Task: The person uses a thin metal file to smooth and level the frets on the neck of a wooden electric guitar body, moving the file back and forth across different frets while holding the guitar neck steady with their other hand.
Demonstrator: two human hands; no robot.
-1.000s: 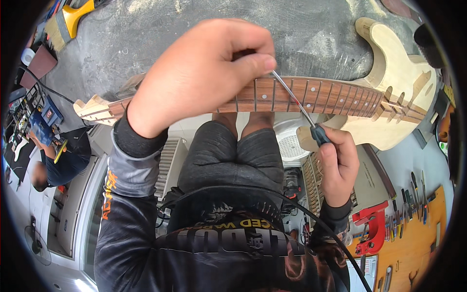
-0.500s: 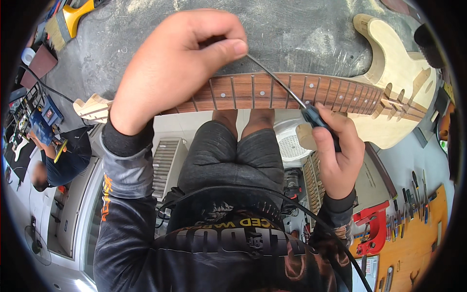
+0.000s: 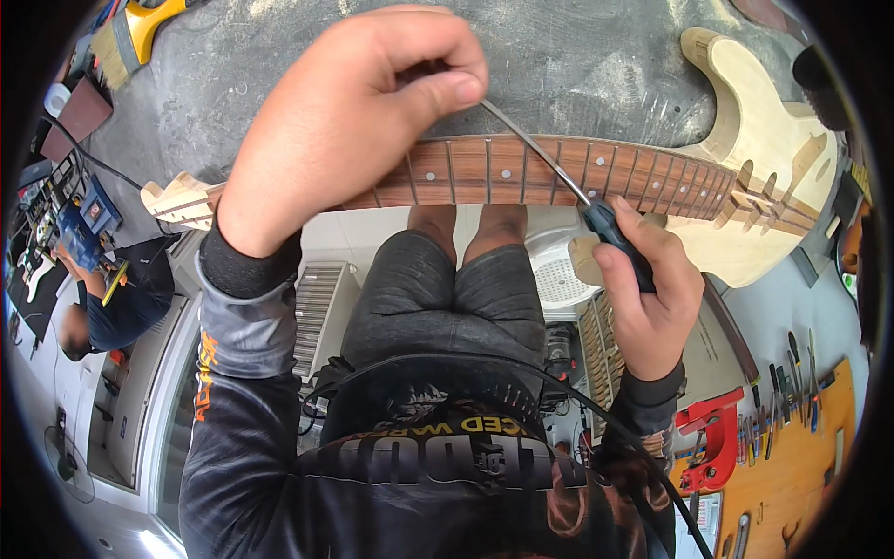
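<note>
Holding a metal-shafted tool (image 3: 566, 179) slantwise across the grained brown fretboard (image 3: 471, 173), we had our right hand (image 3: 663, 289) clamped on its dark handle (image 3: 605, 224), our left hand (image 3: 368, 107) pinching the shaft's far end. A pale, curved wooden guitar body (image 3: 751, 102) lay right; near left, a white box (image 3: 321, 321) held ribbed strips we could not identify.

Looking like a gtr wkshp: showing bare-wood gtr body (image 3: 748, 98), dusty wkbench (image 3: 605, 88), red clamp (image 3: 719, 449), brush (image 3: 142, 35), hand tools (image 3: 784, 382) nr wood bd (image 3: 787, 489).
</note>
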